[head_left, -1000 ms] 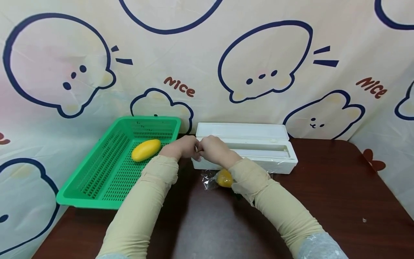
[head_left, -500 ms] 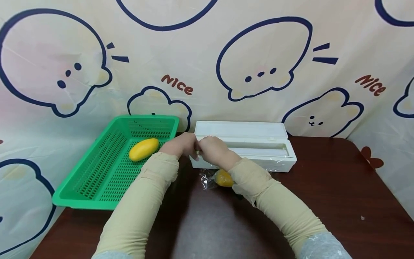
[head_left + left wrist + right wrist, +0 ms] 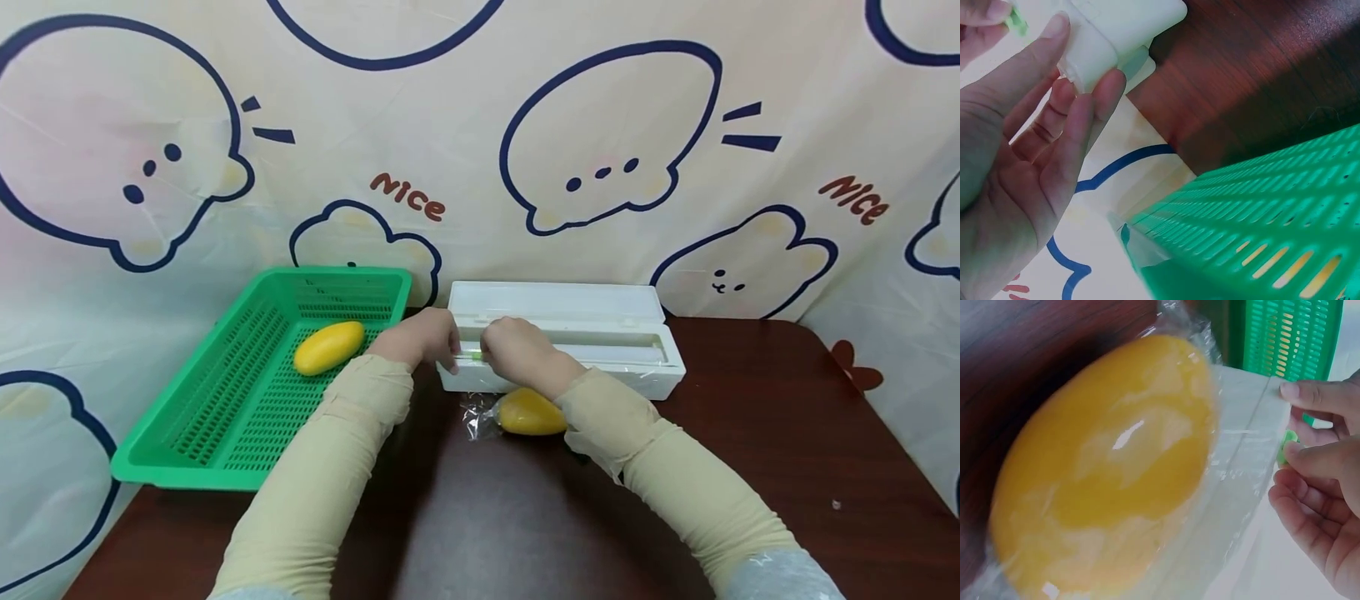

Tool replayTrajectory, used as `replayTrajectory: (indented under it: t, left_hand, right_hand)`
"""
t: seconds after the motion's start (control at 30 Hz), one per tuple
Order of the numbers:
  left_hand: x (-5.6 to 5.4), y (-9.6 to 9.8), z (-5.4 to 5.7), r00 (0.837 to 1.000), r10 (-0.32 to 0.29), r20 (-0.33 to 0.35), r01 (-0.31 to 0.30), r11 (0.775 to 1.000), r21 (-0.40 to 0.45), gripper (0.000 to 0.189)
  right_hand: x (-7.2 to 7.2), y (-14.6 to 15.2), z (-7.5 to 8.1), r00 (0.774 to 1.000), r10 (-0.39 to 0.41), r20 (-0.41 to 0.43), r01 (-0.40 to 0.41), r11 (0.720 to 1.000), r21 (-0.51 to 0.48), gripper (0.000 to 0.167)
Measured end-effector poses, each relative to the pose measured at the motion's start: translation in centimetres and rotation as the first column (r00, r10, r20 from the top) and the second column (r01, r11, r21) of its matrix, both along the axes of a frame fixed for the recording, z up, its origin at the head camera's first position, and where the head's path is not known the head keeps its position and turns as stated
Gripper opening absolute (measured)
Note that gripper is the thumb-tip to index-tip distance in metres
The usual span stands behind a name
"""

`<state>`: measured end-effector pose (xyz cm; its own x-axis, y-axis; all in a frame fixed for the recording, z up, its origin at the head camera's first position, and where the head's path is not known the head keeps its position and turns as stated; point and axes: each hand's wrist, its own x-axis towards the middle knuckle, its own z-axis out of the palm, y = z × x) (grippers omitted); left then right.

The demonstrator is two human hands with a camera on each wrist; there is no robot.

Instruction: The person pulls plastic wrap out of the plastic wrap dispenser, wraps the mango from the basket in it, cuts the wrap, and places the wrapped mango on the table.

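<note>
A long white cling film box point(image 3: 633, 379) stands near the back of the table with its lid raised. My left hand point(image 3: 420, 336) grips its left end, thumb on one face and fingers on another, as the left wrist view shows point(image 3: 1029, 162). My right hand point(image 3: 521, 352) pinches a small green slider point(image 3: 1287, 447) at the box's edge, close to the left end. In front of the box, under my right wrist, lies a yellow mango-like fruit point(image 3: 528, 412) wrapped in clear film, its twisted end point(image 3: 480, 415) pointing left.
A green slotted basket point(image 3: 187, 475) stands at the left, holding an unwrapped yellow fruit point(image 3: 330, 348). Behind the table point(image 3: 750, 467) hangs a printed cloth point(image 3: 465, 125). A tiny clear scrap point(image 3: 836, 504) lies at the right.
My right hand has moved to the right, away from my left hand, so the green slider and more of the wrapped fruit show. My left hand stays at the box's end.
</note>
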<state>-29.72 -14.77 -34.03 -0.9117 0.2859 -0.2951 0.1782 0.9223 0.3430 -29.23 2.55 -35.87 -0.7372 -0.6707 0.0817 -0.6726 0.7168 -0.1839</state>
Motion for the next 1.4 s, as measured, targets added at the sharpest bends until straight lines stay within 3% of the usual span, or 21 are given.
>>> replayTrajectory:
  t: [0.23,0.6,0.83,1.4]
  left_hand:
    - [0.0,0.6,0.1,0.999,-0.023,-0.032,0.022,0.999,-0.045,0.013]
    - [0.2,0.0,0.3,1.000,-0.013,-0.017,0.012,0.999,-0.033,0.011]
    - [0.3,0.1,0.3,0.999,-0.031,-0.024,0.030,0.999,-0.032,0.012]
    - [0.4,0.2,0.2,0.998,-0.054,-0.043,0.051,0.997,-0.063,0.019]
  right_hand:
    - [0.1,2.4,0.0,1.000,-0.003,-0.025,0.003,1.000,-0.012,0.012]
    - [0.2,7.2,0.0,1.000,-0.012,-0.022,0.011,0.999,-0.036,0.020]
    - [0.3,9.8,-0.8,0.999,0.009,-0.042,-0.012,0.998,-0.069,0.007]
    - [0.8,11.3,-0.7,0.989,0.024,-0.144,-0.029,0.999,-0.028,0.003]
